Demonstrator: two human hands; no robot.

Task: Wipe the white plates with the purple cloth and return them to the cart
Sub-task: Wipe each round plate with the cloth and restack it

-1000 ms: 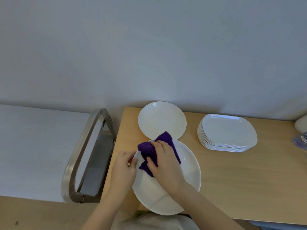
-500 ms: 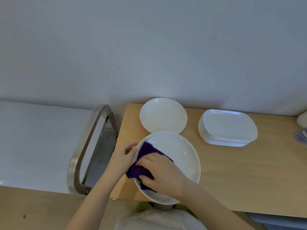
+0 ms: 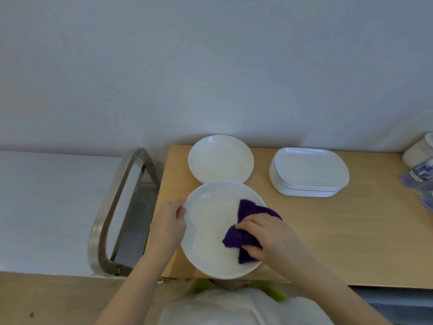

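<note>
No text, brand, number or sign can be read anywhere in the head view. The only printed thing is a label (image 3: pixel 421 171) on a clear plastic package (image 3: pixel 419 184) at the far right edge of the worktop (image 3: pixel 328 231); it carries dark blue marks on a white ground, but they are too blurred and too small to make out as letters or figures.
</note>
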